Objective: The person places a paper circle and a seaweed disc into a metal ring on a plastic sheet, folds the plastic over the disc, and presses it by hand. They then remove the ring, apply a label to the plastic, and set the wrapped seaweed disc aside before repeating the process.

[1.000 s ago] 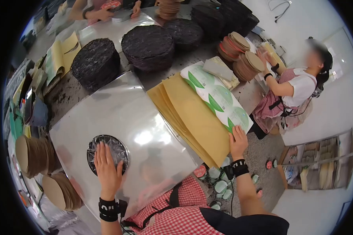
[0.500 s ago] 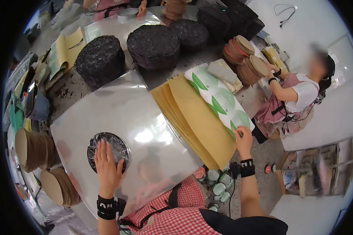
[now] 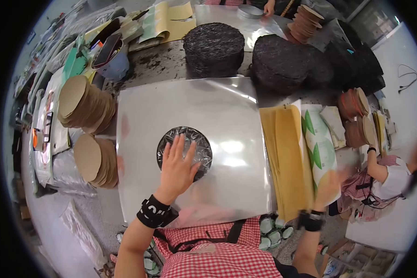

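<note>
My left hand (image 3: 176, 169) lies flat, fingers spread, on a round black disc under crinkled clear film (image 3: 205, 160). The disc rests on a large glossy clear sheet (image 3: 148, 111) in front of me. Off to the right, my right hand (image 3: 328, 186) is smeared by motion at the near end of white paper printed with green leaves (image 3: 320, 150). Whether its fingers grip that paper cannot be made out. Folded yellow-brown paper sheets (image 3: 289, 157) lie between the glossy sheet and the printed paper.
Stacks of brown cardboard discs (image 3: 95, 160) stand at the left, below a blue container (image 3: 112, 65) of tools. Thick black round blocks (image 3: 214, 48) line the back. A co-worker (image 3: 389, 173) sits at the right beside more disc stacks (image 3: 356, 132). Another person's hand (image 3: 269, 8) shows at the far side.
The view has turned, so the table now looks squarer and further right. My left hand stays on the film-covered disc. My right hand, earlier pinching the printed paper's edge, is now blurred.
</note>
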Tool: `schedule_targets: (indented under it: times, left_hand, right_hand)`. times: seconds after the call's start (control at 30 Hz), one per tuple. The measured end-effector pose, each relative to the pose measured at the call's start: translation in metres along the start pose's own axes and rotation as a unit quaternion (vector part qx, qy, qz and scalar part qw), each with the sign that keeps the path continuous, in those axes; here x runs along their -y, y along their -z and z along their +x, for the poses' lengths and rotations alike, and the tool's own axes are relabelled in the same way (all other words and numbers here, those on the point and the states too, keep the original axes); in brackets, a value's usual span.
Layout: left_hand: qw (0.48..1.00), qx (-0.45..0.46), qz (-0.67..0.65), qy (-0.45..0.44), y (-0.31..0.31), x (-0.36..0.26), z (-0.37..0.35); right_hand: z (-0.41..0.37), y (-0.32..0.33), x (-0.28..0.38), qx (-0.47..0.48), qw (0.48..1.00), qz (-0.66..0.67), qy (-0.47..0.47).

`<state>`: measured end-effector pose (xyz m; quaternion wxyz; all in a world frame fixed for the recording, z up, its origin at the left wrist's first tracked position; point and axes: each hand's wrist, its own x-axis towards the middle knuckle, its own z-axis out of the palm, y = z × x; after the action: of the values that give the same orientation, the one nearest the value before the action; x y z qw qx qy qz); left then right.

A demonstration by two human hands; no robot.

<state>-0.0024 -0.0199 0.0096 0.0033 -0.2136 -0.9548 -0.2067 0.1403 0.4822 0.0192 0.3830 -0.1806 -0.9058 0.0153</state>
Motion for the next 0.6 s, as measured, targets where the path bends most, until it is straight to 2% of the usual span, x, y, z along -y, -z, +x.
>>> schedule_targets:
  times: [0.03,0.1,0.13,0.2,0.27,0.3,0.33,0.37,0.47,0.53,0.57,0.6]
  left_hand:
    - [1.000,0.012,-0.006,0.004,-0.002,-0.001,0.000]
    - [0.999,0.002,0.035,-0.010,0.000,-0.004,-0.001]
    - [0.998,-0.007,0.059,-0.017,0.002,-0.002,0.000]
    - [0.996,-0.055,0.050,-0.044,-0.006,0.005,-0.003]
    - [0.996,-0.063,0.045,-0.050,-0.006,0.003,-0.005]
    - [0.999,-0.016,0.033,-0.025,-0.002,0.002,-0.004]
    - [0.999,-0.016,0.043,-0.015,0.002,0.000,-0.001]
    - [0.999,-0.017,0.051,-0.001,0.004,-0.004,0.002]
    - [0.999,-0.030,0.031,0.004,-0.002,-0.003,-0.004]
    - [0.998,-0.054,0.016,-0.029,0.000,0.003,-0.006]
    - [0.994,-0.089,0.036,-0.059,-0.009,0.009,-0.007]
    - [0.994,-0.089,0.030,-0.059,-0.008,0.008,-0.007]
  right_hand:
    - [0.008,-0.017,0.113,0.081,0.983,0.163,0.027]
    - [-0.009,-0.038,0.240,0.198,0.911,0.291,0.213]
    - [-0.024,-0.063,0.262,0.263,0.832,0.373,0.315]
    - [-0.010,-0.056,0.318,0.284,0.782,0.432,0.348]
    - [0.001,-0.065,0.334,0.279,0.789,0.437,0.331]
    - [0.006,-0.066,0.335,0.279,0.794,0.434,0.322]
    - [0.014,-0.059,0.330,0.367,0.778,0.481,0.169]
    - [0.029,-0.043,0.320,0.444,0.737,0.508,0.013]
    - [0.045,-0.011,0.314,0.399,0.737,0.546,0.002]
    - [0.007,-0.028,0.332,0.261,0.775,0.509,0.267]
    - [-0.001,-0.035,0.342,0.287,0.769,0.471,0.324]
    - [-0.015,-0.043,0.343,0.317,0.767,0.459,0.316]
